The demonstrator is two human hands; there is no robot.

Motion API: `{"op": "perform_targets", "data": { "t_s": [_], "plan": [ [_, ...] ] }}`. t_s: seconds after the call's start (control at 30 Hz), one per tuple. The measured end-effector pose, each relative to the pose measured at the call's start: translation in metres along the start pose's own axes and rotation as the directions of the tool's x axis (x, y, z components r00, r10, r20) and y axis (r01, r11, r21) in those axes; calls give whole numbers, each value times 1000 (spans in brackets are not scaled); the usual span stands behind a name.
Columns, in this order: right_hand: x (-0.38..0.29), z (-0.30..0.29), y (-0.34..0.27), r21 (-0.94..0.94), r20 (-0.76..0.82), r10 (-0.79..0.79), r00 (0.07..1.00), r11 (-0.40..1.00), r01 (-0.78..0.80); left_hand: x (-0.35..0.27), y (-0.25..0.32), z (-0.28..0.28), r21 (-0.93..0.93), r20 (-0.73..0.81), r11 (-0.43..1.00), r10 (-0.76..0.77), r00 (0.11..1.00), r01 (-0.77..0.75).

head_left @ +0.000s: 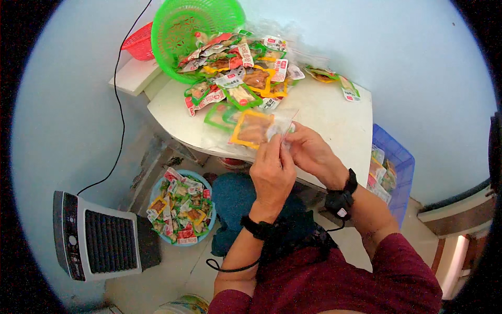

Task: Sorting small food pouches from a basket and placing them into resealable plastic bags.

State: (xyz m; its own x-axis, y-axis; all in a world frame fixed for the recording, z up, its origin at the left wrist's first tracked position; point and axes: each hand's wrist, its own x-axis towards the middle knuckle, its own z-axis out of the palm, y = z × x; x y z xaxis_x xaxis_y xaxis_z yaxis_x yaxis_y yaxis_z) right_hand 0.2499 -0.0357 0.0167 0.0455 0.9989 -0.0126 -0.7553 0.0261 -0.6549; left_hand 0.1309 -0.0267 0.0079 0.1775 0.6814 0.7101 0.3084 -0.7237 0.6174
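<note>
Both my hands meet at the open-end edge of a clear plastic bag (pixel 285 117) above the white table's front. My left hand (pixel 272 172) pinches the bag's edge, and my right hand (pixel 311 153) grips the same edge just beside it. Inside the bag lie a yellow-edged food packet (pixel 252 127) and green-edged packets (pixel 219 117), which reach left over the tabletop. Behind the bag is a heap of sealed food packets (pixel 239 74), spilling from a tipped green plastic basket (pixel 168 35). My fingertips are partly hidden by the fingers and film.
Clear bags (pixel 274 29) lie behind the heap on the white table (pixel 333 121). A red basket (pixel 139 43) stands back left. On the floor are a light-blue basin (pixel 213 219) of packets and an air cooler (pixel 110 241). A blue crate (pixel 404 168) with packets stands right.
</note>
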Motion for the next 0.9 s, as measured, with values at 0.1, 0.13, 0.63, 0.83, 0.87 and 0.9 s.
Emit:
{"op": "perform_targets", "data": {
  "t_s": [0.1,0.13,0.63,0.83,0.87,0.9],
  "plan": [
    [12,9,10,-57,43,35,998,998,-32,-1,-2,-1,-26,-8,1000,2,1000,-2],
    [14,12,12,-103,59,47,997,994,-40,-1,-2,-2,-25,-9,1000,3,1000,-4],
    [28,15,26,-138,-133,81,988,985,-100,-4,-14,-22,-165,78,985,68,995,-54],
    [15,29,13,-215,-114,-8,993,976,-17,-22,-31,-37,-2,137,966,255,957,-257],
    [14,25,13,-206,-122,-15,992,979,-10,-24,-34,-38,66,188,956,268,945,-285],
    [10,16,9,-287,-134,-46,990,958,5,-26,-34,-38,127,237,939,283,929,-318]
  ]
}}
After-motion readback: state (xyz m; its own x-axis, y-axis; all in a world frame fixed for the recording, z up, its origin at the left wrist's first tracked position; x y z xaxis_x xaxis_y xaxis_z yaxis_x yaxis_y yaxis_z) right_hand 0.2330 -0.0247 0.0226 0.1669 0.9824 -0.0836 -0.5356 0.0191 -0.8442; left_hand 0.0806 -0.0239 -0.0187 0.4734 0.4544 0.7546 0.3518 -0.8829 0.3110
